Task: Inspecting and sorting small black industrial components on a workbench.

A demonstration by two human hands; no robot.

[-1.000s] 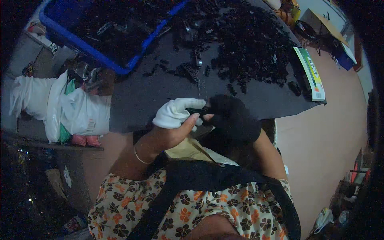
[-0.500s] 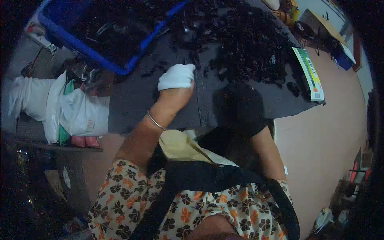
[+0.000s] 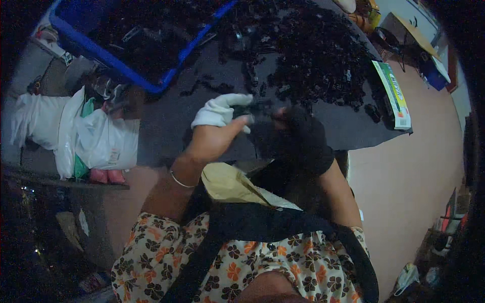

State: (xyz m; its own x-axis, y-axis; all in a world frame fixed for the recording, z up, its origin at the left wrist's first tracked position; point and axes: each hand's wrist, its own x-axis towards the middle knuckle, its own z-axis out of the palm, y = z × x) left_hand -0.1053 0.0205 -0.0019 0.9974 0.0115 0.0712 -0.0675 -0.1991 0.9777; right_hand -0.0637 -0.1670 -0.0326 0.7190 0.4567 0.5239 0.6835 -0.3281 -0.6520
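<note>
My left hand [image 3: 214,132], with a white glove over the fingers and the thumb bare, pinches a small black plastic part [image 3: 260,107]. A black fingerless glove covers my right hand [image 3: 303,129]; its bare fingertips are closed at the right end of the part. Blur and darkness hide the part's exact shape. Both hands are above the near side of a grey table [image 3: 202,108]. Beyond them a big heap of similar small black parts [image 3: 318,55] spreads over the table, with a few loose ones left of the heap.
A blue tray [image 3: 164,83] with more dark parts stands at the far left. At the table's right edge lies a green and white box [image 3: 393,96]. White plastic bags [image 3: 103,139] are stacked at the left. Tan paper [image 3: 225,184] lies near my lap.
My left hand has drawn nearer and opened from a fist into a pinch. My right hand has come up from the table's near edge to meet it, and the small part now shows between them.
</note>
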